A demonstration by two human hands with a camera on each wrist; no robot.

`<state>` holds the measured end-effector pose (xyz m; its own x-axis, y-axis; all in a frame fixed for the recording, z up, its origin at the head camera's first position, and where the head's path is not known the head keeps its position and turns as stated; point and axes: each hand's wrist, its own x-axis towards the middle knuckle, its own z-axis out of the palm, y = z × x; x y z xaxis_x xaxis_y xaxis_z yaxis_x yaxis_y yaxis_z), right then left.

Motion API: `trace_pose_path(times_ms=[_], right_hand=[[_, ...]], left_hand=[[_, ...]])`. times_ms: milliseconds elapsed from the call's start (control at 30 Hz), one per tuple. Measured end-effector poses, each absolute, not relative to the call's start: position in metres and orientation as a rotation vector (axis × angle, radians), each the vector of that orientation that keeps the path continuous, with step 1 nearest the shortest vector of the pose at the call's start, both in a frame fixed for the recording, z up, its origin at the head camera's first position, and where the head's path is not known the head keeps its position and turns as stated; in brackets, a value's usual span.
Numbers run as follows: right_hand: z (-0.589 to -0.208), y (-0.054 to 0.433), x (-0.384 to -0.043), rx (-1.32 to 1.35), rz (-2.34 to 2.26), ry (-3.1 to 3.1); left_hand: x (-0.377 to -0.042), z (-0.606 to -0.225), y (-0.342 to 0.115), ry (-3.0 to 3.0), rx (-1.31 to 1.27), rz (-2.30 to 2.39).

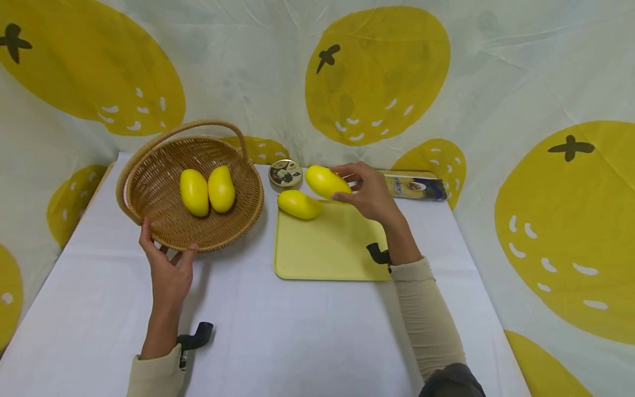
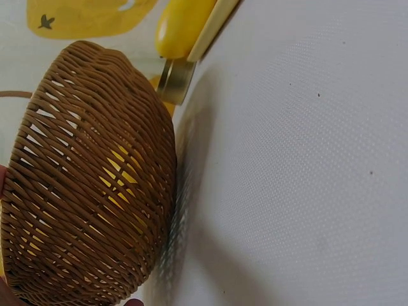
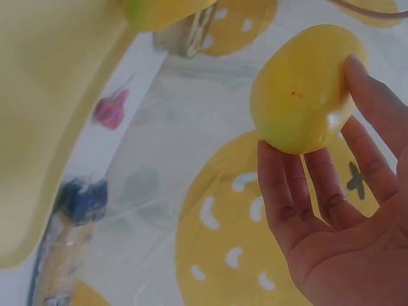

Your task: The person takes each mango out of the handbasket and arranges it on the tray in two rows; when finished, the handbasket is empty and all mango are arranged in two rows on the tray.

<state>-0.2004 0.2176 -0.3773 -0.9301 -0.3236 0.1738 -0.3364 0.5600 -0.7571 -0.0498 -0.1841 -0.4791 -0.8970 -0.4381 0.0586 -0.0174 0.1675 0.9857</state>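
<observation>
In the head view my left hand grips the near rim of a brown wicker basket, which tilts toward me. Two yellow mangoes, a left one and a right one, lie inside it. My right hand holds another mango between thumb and fingertips, above the back of a pale yellow tray. One more mango rests on the tray's back left corner. The right wrist view shows the held mango pinched at its end. The basket's woven underside fills much of the left wrist view.
A round tin stands behind the tray, right of the basket. A blue and yellow packet lies behind the tray at the right. White cloth covers the table, and a fruit-print curtain hangs behind it.
</observation>
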Motion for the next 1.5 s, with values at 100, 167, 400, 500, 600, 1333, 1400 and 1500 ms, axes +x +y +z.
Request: trace_pose_path(times_ms=[100,167,400,500,600,1333,1400,1500], right_hand=[[-0.383,0.227,-0.201,0.552,1.292,-2.799],[-0.387,0.232,-0.201,0.535,1.274,-2.815],[-0.405,0.251,-0.204,0.496,1.228,-2.866],[-0.412,0.258,-0.205,0.481,1.205,-2.896],[-0.418,0.264,-0.205,0.465,1.196,-2.934],[-0.455,0.285,-0.212,0.462,1.101,-2.987],[-0.456,0.286,-0.211,0.473,1.098,-2.980],[-0.457,0.287,-0.211,0.491,1.079,-2.979]], left_hand=[[-0.049,-0.479,-0.184,-2.115,0.441,-1.785],[-0.048,-0.478,-0.184,-2.113,0.447,-1.787],[-0.047,-0.476,-0.185,-2.111,0.449,-1.796],[-0.047,-0.476,-0.185,-2.104,0.447,-1.806],[-0.048,-0.477,-0.185,-2.104,0.446,-1.808],[-0.050,-0.479,-0.187,-2.104,0.421,-1.820],[-0.050,-0.479,-0.187,-2.103,0.420,-1.821],[-0.050,-0.479,-0.187,-2.098,0.424,-1.830]])
